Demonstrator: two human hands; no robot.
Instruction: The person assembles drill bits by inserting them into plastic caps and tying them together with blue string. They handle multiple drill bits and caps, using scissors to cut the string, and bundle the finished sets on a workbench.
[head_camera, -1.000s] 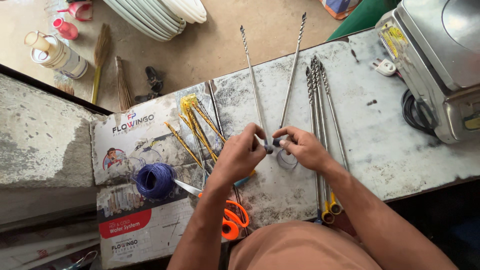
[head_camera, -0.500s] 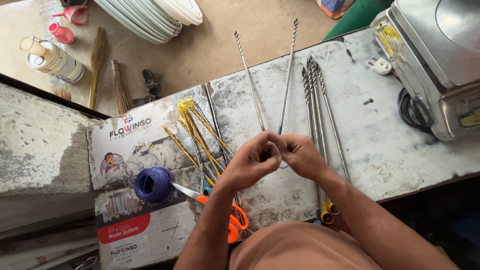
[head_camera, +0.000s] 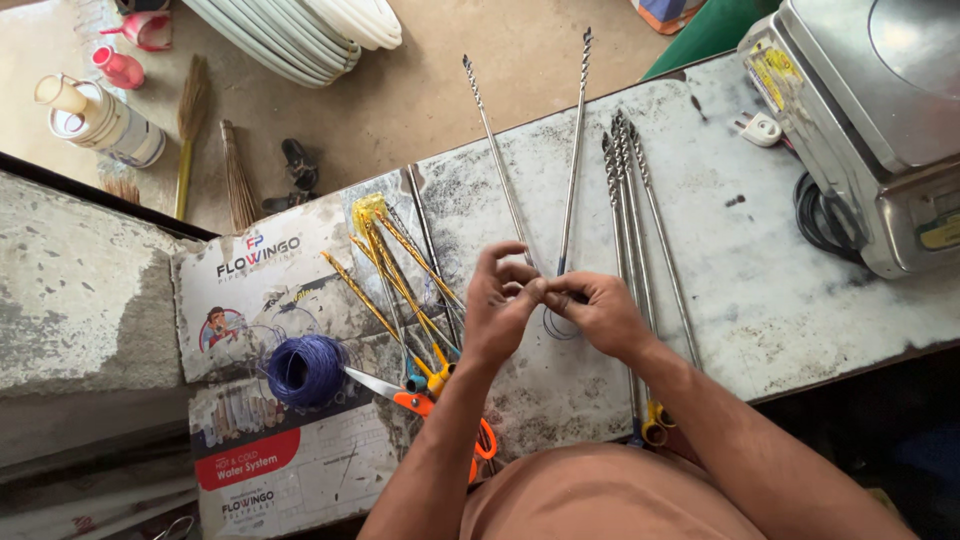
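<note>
Nearest the person, orange-handled scissors (head_camera: 425, 400) are lying on the counter (head_camera: 780, 290) beside a ball of blue thread (head_camera: 305, 369). Just beyond, the left hand (head_camera: 500, 305) and right hand (head_camera: 598, 310) are meeting fingertip to fingertip, pinching the near ends of two long twisted metal rods (head_camera: 530, 180), where a thin thread loop is hanging. The rods are fanning away across the counter. A bundle of similar rods (head_camera: 630, 230) is lying to the right; a steel appliance (head_camera: 870, 120) is sitting at the far corner.

Bright even daylight, soft shadows, sharp focus, slight wide-angle edge distortion
</note>
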